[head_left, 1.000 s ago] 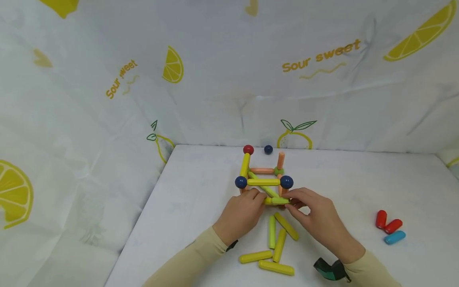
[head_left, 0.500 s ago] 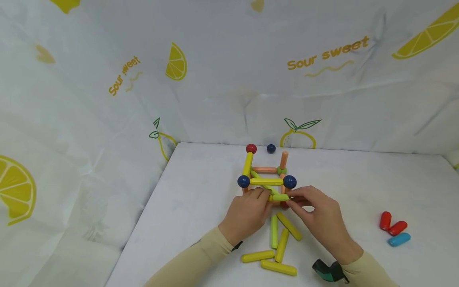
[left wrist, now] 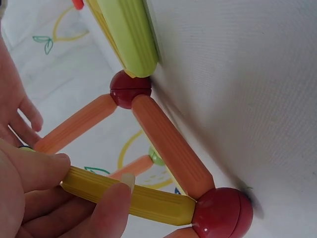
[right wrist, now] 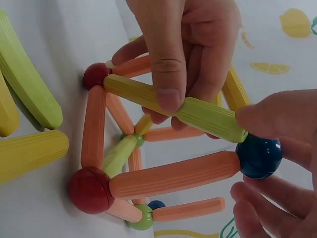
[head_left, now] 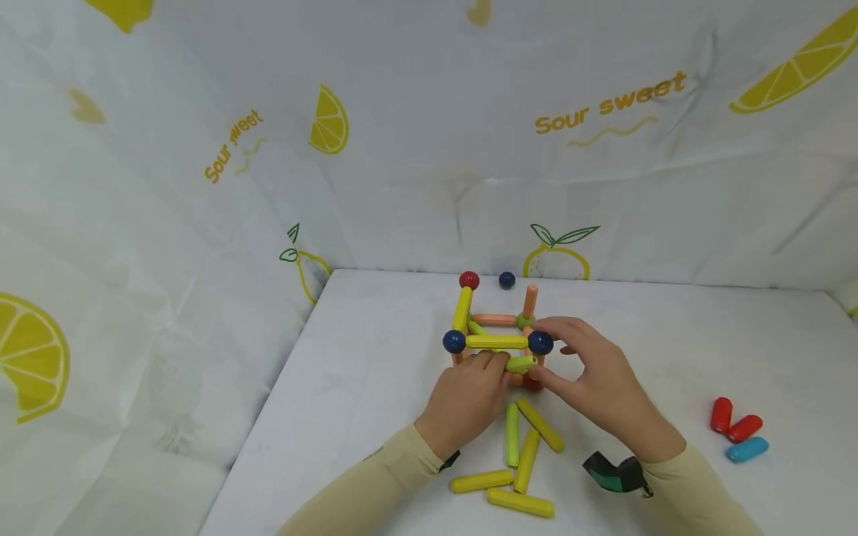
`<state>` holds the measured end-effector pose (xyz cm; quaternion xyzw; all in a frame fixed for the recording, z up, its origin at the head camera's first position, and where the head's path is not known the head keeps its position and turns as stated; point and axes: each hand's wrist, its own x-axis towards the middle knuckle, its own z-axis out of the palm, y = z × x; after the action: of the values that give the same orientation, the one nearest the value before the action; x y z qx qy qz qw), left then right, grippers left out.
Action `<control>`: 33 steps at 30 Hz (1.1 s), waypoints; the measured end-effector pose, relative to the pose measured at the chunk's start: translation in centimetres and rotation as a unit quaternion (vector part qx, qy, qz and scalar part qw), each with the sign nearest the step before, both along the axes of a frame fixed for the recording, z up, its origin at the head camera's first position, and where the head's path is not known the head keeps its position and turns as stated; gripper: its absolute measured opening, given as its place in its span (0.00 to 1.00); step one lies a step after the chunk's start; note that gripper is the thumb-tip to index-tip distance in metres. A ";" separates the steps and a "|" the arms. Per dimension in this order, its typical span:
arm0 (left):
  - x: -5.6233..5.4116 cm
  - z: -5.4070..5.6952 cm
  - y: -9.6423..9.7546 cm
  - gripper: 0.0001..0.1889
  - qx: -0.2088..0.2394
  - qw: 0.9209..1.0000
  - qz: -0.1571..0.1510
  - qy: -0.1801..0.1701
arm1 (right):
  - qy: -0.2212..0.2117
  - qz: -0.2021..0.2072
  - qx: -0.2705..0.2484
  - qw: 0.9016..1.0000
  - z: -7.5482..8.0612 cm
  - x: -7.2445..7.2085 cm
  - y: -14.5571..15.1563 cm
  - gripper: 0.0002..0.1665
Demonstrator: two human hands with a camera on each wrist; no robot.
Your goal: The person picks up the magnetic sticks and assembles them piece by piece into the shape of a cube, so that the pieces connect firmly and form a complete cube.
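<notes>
A frame of magnetic rods and balls stands on the white table, with orange rods (right wrist: 173,173) as uprights. My left hand (head_left: 465,406) pinches a yellow rod (left wrist: 161,204) whose far end meets a red ball (left wrist: 223,213) at the base. A light green rod (right wrist: 213,119) continues in line from it, slanting up to a dark blue ball (right wrist: 258,157) at the top corner. Around that ball curl the fingers of my right hand (head_left: 599,380), its thumb against the green rod's end. A yellow top rod (head_left: 497,342) joins the two blue balls.
Several loose yellow rods (head_left: 521,502) and a light green one (head_left: 512,435) lie in front of the frame. Short red rods (head_left: 721,415) and a blue one (head_left: 747,450) lie to the right. A spare blue ball (head_left: 506,280) sits near the back edge.
My right hand's fingers have moved up from the green rod's end to the blue corner ball. The green rod's right end has risen toward that ball. My left hand stays nearly in place.
</notes>
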<state>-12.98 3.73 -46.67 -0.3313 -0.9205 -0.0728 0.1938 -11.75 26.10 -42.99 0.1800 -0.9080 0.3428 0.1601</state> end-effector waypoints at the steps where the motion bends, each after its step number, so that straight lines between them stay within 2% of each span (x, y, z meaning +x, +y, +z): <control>1: 0.0 0.0 0.0 0.16 0.001 1.000 0.003 0.002 | 0.001 0.006 0.003 1.000 -0.1 0.0 0.0 0.37; 8: 0.0 0.4 -0.1 0.15 0.008 1.000 0.014 0.006 | 0.024 0.002 0.008 1.000 -0.2 -0.3 -0.3 0.35; 17: -0.1 0.0 -0.1 0.14 0.019 1.000 0.009 0.010 | 0.020 -0.017 -0.009 1.000 -0.4 -0.3 -0.6 0.30; 33: -0.4 -0.5 0.1 0.17 0.011 1.000 0.023 -0.005 | 0.042 -0.031 -0.008 0.999 -0.8 -0.2 -1.1 0.32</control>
<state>-13.34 3.78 -47.15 -0.3078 -0.9279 -0.0796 0.1946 -11.90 24.95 -43.78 0.1651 -0.9028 0.3370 0.2101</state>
